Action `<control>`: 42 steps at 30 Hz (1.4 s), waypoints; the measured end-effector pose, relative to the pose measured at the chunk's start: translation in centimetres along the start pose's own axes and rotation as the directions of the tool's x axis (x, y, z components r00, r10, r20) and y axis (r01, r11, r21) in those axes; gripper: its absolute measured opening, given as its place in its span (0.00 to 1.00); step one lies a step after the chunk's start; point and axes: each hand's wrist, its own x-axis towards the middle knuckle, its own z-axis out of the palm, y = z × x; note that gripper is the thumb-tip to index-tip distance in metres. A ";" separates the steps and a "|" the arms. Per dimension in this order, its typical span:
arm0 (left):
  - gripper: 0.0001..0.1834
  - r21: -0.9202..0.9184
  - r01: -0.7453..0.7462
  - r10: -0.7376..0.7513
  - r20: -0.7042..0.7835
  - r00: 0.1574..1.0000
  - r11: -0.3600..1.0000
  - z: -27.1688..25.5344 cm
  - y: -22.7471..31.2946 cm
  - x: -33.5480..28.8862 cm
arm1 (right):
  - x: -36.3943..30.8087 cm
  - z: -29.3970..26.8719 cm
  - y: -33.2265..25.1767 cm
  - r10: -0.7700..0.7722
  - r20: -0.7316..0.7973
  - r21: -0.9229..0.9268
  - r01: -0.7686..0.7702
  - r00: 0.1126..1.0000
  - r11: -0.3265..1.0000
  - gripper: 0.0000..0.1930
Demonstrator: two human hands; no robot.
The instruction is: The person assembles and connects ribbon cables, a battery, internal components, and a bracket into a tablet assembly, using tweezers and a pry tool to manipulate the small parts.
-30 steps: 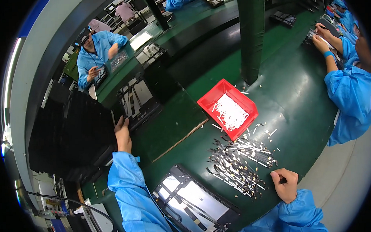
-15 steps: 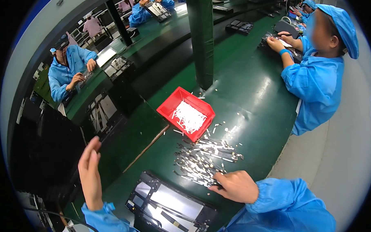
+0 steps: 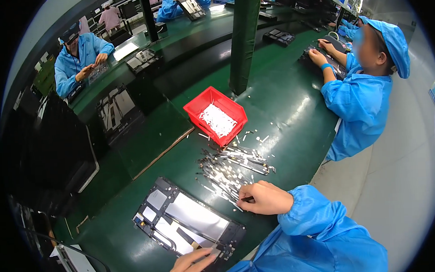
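"Green covers the desk [image 3: 279,117], which reaches far ahead of the right hand [image 3: 266,199]. Biggest thing on it?"

"A dark stack [image 3: 50,156], well ahead and to the left of the left hand [image 3: 191,267]."

"Next?"

"A flat, black-framed device [image 3: 194,213] with silvery panels, lying just beyond the left hand. That hand's fingers stretch out loosely at its near end; I can't tell whether they touch."

"And the red bin [image 3: 195,109]?"

"Well beyond the right hand, a little to its left, with white pieces [image 3: 218,119] inside."

"Closer in?"

"A loose pile of black and white strips [image 3: 228,169], reaching almost to the right hand's fingertips."

"How is that hand?"

"Pinching a small dark piece [image 3: 248,199] between thumb and fingers; its exact kind is unclear."
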 end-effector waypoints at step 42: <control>0.21 -0.602 0.077 -0.516 -0.604 0.607 0.794 10.3 -7.3 -7.1 | -2.3 8.8 -8.2 -0.339 -0.157 0.370 0.374 0.928 0.851 0.05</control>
